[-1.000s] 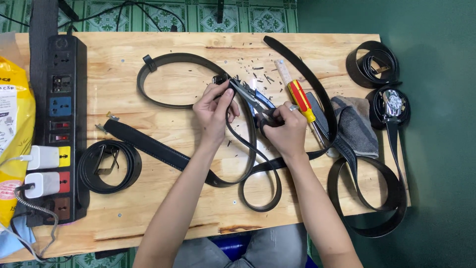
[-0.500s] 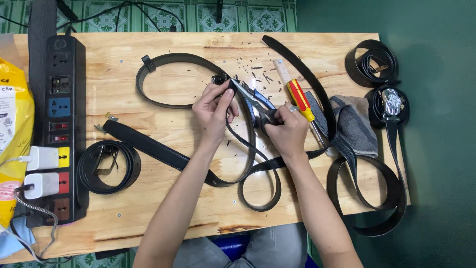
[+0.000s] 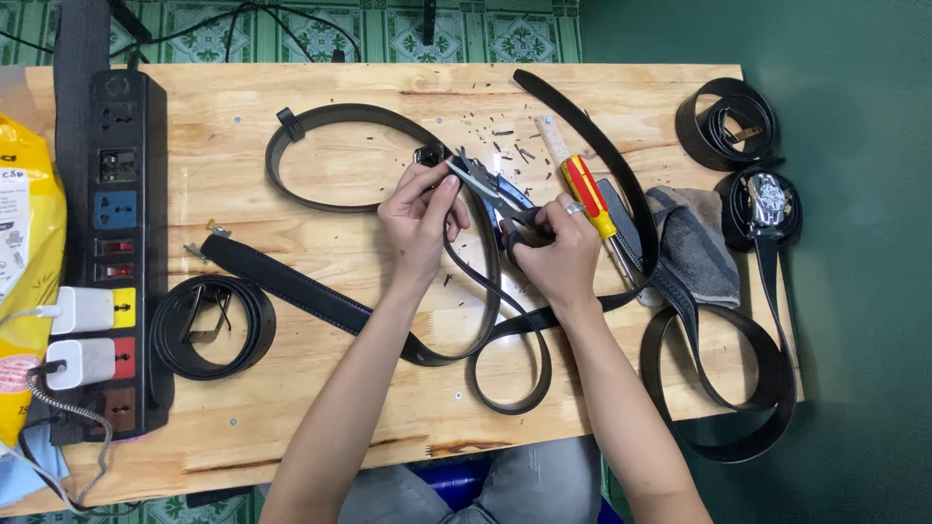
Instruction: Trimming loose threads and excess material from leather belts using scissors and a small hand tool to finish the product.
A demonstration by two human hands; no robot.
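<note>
Bench top, seen from the head camera. Left hand [image 3: 419, 215] pinching the end of a black belt [image 3: 464, 262] between thumb and fingertips, just beside the tool's tip; right hand [image 3: 555, 254] closed around the handles of a pair of scissors [image 3: 488, 187]. Nothing much shifting since the earlier views: both hands staying in the same spot with the same grips, the scissors keeping the same slant, so the cutting at the belt end judged to be continuing rather than finished. Long axis of the scissors running diagonally, tip pointing up and toward the left hand, handles down inside the right fist; whether the blades are open or shut, not possible to tell. Belt looping from the left fingers down between the forearms and back under the right wrist. Small dark trimmings [image 3: 505, 141] lying just beyond the fingertips. Red-and-yellow screwdriver [image 3: 585, 188] lying just outside the right hand, grey cloth [image 3: 701, 247] farther out; coiled belt [image 3: 204, 325] and power strip [image 3: 121, 252] well outside the left forearm.
</note>
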